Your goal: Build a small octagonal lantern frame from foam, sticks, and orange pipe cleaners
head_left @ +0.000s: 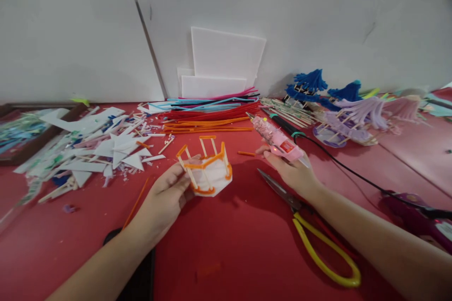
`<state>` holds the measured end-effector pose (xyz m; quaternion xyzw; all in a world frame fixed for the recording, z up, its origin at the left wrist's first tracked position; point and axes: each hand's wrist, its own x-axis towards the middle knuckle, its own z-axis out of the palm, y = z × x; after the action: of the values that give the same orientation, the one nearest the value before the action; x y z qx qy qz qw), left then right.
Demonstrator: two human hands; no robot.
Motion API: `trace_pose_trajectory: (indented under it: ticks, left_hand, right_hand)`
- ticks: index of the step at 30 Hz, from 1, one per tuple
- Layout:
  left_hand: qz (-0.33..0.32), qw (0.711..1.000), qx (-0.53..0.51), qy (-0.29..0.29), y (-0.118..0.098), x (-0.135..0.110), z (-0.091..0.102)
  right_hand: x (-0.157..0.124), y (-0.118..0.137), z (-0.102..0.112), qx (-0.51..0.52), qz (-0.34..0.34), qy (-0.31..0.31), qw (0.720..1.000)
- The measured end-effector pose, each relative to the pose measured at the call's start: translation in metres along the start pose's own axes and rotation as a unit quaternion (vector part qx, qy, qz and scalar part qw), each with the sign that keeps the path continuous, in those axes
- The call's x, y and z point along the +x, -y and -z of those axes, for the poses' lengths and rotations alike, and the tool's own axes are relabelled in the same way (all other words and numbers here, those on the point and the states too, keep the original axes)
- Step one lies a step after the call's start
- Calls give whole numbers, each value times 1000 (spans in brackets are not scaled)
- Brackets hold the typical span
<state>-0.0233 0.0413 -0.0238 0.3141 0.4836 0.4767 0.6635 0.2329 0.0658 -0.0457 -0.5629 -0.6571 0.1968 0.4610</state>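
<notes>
My left hand (165, 202) is closed on the edge of a small pavilion-like craft frame (217, 178), held tilted above the red table. It has a white many-sided base, short wooden posts and orange pipe cleaner rails along its sides. In my right hand (296, 176) is a pink hot glue gun (277, 138), its nozzle pointing up and left, away from the frame. A short orange pipe cleaner piece (246, 154) is close to the fingertips of that hand. Below my right wrist lie scissors (318, 244) with yellow handles, partly covered by the forearm.
White foam scraps (116, 146) and offcuts spread over the left. Pipe cleaners (208, 124) in orange, red and blue lie at the back, before white boards (226, 56). Finished blue (310, 80) and lilac models (363, 113) stand right. A black cord (346, 169) reaches a purple tool (413, 211).
</notes>
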Motion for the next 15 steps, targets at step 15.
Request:
trace_pose_trajectory:
  ticks: [15]
  left_hand:
    - [-209,886,412,33,14,-2,10]
  right_hand:
    - [-3,16,38,-49,138,84,986]
